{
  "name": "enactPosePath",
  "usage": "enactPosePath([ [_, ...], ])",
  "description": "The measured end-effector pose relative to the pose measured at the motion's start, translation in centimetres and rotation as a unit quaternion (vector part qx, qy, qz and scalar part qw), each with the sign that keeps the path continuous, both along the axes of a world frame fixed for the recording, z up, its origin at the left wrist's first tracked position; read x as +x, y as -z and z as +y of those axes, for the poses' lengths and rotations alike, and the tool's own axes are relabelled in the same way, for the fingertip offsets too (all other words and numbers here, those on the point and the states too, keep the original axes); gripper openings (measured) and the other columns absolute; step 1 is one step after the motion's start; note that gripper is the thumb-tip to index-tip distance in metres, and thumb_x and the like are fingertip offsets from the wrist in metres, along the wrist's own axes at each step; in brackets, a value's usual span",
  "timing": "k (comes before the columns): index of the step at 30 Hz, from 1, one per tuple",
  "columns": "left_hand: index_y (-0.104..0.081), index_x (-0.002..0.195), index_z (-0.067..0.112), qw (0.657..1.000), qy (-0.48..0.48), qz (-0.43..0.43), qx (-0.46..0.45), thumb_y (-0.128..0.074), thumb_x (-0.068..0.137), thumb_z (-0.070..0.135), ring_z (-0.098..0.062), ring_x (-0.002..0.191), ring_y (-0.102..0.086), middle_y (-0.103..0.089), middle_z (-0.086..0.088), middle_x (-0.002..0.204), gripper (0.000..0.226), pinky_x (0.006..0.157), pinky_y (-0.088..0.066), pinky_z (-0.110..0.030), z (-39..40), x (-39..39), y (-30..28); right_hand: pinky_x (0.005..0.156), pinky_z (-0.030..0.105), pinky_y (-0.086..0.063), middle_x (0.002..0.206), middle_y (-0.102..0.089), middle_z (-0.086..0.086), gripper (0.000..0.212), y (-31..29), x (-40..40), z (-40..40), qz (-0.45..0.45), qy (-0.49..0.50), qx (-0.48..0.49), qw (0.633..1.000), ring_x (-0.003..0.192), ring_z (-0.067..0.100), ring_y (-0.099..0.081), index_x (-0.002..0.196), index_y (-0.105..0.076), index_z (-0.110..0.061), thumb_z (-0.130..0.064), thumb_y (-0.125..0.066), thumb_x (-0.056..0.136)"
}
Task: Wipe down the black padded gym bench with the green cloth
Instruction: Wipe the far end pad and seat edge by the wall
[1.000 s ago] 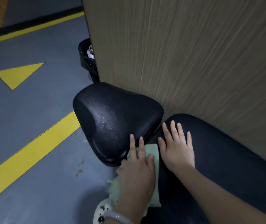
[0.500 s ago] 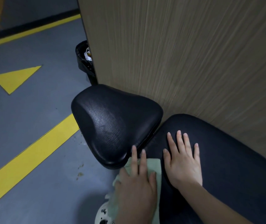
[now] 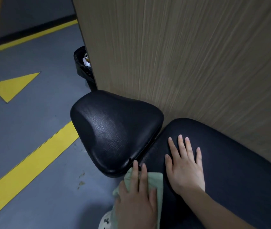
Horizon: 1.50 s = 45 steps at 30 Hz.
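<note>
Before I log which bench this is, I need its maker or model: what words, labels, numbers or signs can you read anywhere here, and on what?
Readable text: none.
Black padded gym bench: no label or brand shows.
Floor: yellow triangle and yellow stripes only, no lettering.
Bin: contents too small to read.
Green cloth: plain.
</note>
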<state>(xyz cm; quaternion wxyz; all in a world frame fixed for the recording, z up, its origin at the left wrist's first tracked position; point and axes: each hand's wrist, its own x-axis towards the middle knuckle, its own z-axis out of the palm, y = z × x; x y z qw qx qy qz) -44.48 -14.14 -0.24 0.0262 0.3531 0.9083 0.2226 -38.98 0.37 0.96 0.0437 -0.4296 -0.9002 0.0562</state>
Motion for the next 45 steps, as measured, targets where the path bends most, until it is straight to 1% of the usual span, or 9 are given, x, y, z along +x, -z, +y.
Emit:
enactPosePath([
  [8,-0.055,0.135,0.017,0.999,-0.031,-0.005,-0.028,-0.035,0.086,0.046,-0.035,0.062,-0.057,-0.04,-0.004,0.15,0.06,0.05,-0.047,-0.044,4.9,-2.2,-0.8,0.116,0.044,0.01,0.159,0.002,-0.002,0.06,-0.2,-0.1,0.1,-0.005,0.003,-0.01,1.0,0.145,0.013,0.014,0.148,0.002,-0.032,-0.05,0.005,0.09],
  [16,-0.051,0.136,0.028,0.999,-0.006,-0.001,-0.043,-0.033,0.088,0.052,-0.021,0.066,-0.061,-0.043,0.0,0.148,0.057,0.044,-0.048,-0.038,0.7,-1.6,-0.5,0.116,0.044,0.014,0.16,0.013,-0.004,0.063,-1.1,-0.2,-0.2,-0.04,0.001,-0.032,0.999,0.142,0.012,0.025,0.145,0.015,-0.034,-0.052,0.016,0.084],
  [25,-0.063,0.127,0.022,0.985,0.127,0.107,-0.044,-0.034,0.091,0.041,-0.016,0.053,-0.059,-0.051,-0.004,0.141,0.05,0.037,-0.04,-0.024,0.7,-5.8,-2.3,0.117,0.045,0.01,0.16,0.004,-0.002,0.063,-1.1,-0.2,0.0,-0.025,-0.002,-0.022,0.999,0.144,0.012,0.019,0.147,0.007,-0.032,-0.051,0.011,0.088],
  [31,-0.055,0.134,0.026,0.968,0.207,0.13,0.055,-0.031,0.097,0.04,-0.008,0.066,-0.063,-0.051,0.005,0.137,0.046,0.04,-0.037,-0.019,3.9,-11.6,-9.5,0.117,0.046,0.007,0.16,-0.004,-0.001,0.06,-0.5,-0.3,0.3,-0.001,0.0,-0.01,1.0,0.146,0.014,0.01,0.149,-0.004,-0.031,-0.05,0.003,0.092],
  [33,-0.038,0.144,0.033,0.959,0.251,0.12,0.058,-0.026,0.098,0.047,-0.006,0.097,-0.058,-0.028,0.006,0.154,0.05,0.052,-0.042,-0.021,5.2,-13.5,-10.2,0.117,0.047,0.003,0.159,-0.011,0.0,0.059,-0.2,-0.3,0.4,-0.001,0.008,0.001,1.0,0.147,0.015,0.004,0.149,-0.01,-0.03,-0.05,-0.002,0.094],
  [34,-0.023,0.149,0.037,0.954,0.269,0.127,0.03,-0.018,0.097,0.053,-0.009,0.121,-0.046,-0.009,0.007,0.16,0.054,0.07,-0.05,-0.034,5.8,-14.4,-9.6,0.117,0.048,0.001,0.159,-0.013,0.0,0.058,-0.1,-0.4,0.5,-0.003,0.01,0.001,1.0,0.147,0.016,0.002,0.149,-0.013,-0.03,-0.049,-0.005,0.095],
  [36,-0.011,0.15,0.036,0.935,0.293,0.188,-0.072,-0.005,0.097,0.058,-0.025,0.146,-0.01,0.007,0.004,0.16,0.058,0.105,-0.018,-0.068,6.3,-15.8,-6.6,0.116,0.049,-0.003,0.158,-0.019,0.001,0.057,0.2,-0.4,0.5,-0.007,0.009,0.004,1.0,0.148,0.018,-0.005,0.149,-0.018,-0.028,-0.048,-0.01,0.096],
  [39,-0.03,0.148,0.025,0.926,0.282,0.213,-0.134,-0.008,0.099,0.054,-0.026,0.146,-0.011,-0.02,-0.004,0.158,0.061,0.108,-0.001,-0.065,6.2,-16.1,-2.4,0.114,0.05,-0.009,0.155,-0.028,0.003,0.055,0.3,-0.3,0.6,-0.007,0.011,0.013,1.0,0.146,0.021,-0.015,0.148,-0.027,-0.026,-0.046,-0.016,0.098],
  [45,-0.028,0.148,0.035,0.96,0.206,0.157,-0.1,-0.027,0.092,0.058,-0.028,0.147,-0.009,-0.021,0.002,0.158,0.06,0.107,0.002,-0.067,4.4,-13.9,-1.2,0.116,0.048,-0.004,0.158,-0.018,0.001,0.057,0.4,-0.3,0.6,-0.015,0.002,0.014,1.0,0.148,0.018,-0.006,0.15,-0.018,-0.029,-0.049,-0.009,0.097],
])
